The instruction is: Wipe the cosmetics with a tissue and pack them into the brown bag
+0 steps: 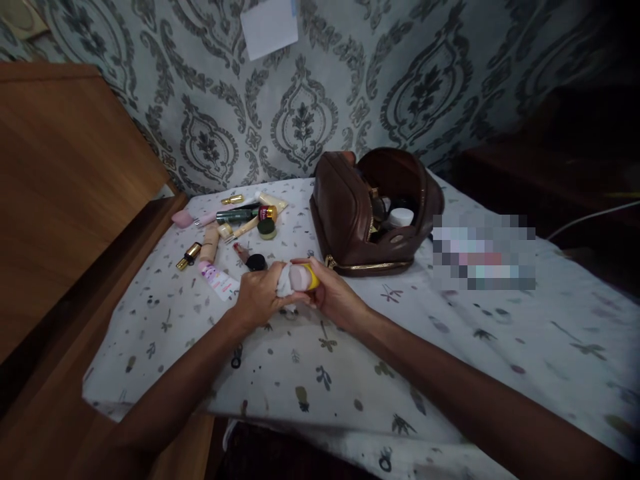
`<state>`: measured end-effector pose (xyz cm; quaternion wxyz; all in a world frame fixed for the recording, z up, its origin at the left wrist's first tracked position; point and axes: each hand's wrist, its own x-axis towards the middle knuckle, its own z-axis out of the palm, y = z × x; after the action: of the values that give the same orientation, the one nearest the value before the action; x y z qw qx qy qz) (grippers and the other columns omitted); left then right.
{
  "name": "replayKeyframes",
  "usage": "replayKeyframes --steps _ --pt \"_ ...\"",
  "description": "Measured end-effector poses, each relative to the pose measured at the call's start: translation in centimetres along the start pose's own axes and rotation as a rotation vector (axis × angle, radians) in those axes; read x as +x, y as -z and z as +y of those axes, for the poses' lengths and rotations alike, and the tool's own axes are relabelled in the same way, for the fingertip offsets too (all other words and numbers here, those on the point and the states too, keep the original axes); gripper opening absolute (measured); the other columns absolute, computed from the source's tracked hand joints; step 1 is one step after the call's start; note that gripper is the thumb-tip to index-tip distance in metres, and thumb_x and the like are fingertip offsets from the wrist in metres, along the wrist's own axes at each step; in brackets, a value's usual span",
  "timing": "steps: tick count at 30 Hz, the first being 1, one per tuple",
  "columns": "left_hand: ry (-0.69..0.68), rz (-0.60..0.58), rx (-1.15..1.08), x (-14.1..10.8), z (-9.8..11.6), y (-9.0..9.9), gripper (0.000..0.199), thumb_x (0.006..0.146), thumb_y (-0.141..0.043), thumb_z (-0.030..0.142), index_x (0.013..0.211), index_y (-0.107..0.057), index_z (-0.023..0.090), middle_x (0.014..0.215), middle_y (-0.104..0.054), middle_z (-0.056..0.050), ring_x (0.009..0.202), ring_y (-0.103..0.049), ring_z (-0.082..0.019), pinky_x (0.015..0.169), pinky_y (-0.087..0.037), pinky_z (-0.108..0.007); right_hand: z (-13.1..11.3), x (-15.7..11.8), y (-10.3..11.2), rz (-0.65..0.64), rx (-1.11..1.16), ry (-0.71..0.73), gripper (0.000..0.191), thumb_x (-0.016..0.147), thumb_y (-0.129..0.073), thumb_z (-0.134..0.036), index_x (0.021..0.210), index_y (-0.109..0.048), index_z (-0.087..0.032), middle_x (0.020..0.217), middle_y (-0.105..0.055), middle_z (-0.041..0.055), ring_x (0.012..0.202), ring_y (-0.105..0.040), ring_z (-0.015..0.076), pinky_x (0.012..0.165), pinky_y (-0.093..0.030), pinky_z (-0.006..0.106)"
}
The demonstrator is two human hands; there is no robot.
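Observation:
My right hand (334, 293) is closed around a small container (301, 277) with a pale pink side and a yellow end. A crumpled white tissue or wipe (285, 283) is pinched in my left hand (260, 293) and pressed against the container's left end. Both hands meet over the front middle of the table. Just beyond my left hand lies a round black lid or jar (256, 262). A white and purple tube (218, 280) lies to its left, partly behind my left hand.
An unzipped brown leather bag (345, 213) holds a white-lidded jar (401, 217) and other items. Several cosmetics lie left of it, including a dark green bottle (235, 217), a green-lidded jar (267, 229) and a pink sponge (182, 219). A wooden panel (70, 173) borders the left.

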<state>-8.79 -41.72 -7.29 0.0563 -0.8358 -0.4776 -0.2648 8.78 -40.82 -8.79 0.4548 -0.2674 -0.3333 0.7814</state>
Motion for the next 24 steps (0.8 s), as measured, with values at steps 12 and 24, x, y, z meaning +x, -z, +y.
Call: replayKeyframes --steps 12,24 --pt "0.178 0.082 -0.131 0.2 0.6 0.9 0.061 0.099 -0.037 0.056 0.14 -0.034 0.011 0.116 -0.066 -0.016 0.083 -0.068 -0.023 0.071 -0.05 -0.032 0.2 0.1 0.1 0.063 0.02 0.067 0.048 0.058 -0.092 -0.04 0.092 -0.064 -0.022 0.081 -0.069 -0.0023 0.067 -0.064 0.0111 0.065 -0.049 0.024" --pt "-0.245 0.333 0.267 0.0 1.5 0.5 0.031 0.096 -0.054 0.04 0.113 -0.069 0.019 0.103 -0.058 -0.013 0.094 -0.058 -0.024 0.077 -0.051 -0.031 0.7 -0.3 -0.1 0.014 0.048 0.049 0.043 0.059 -0.091 -0.036 0.088 -0.064 -0.02 0.07 -0.066 -0.0042 0.062 -0.059 0.0098 0.057 -0.044 0.021"
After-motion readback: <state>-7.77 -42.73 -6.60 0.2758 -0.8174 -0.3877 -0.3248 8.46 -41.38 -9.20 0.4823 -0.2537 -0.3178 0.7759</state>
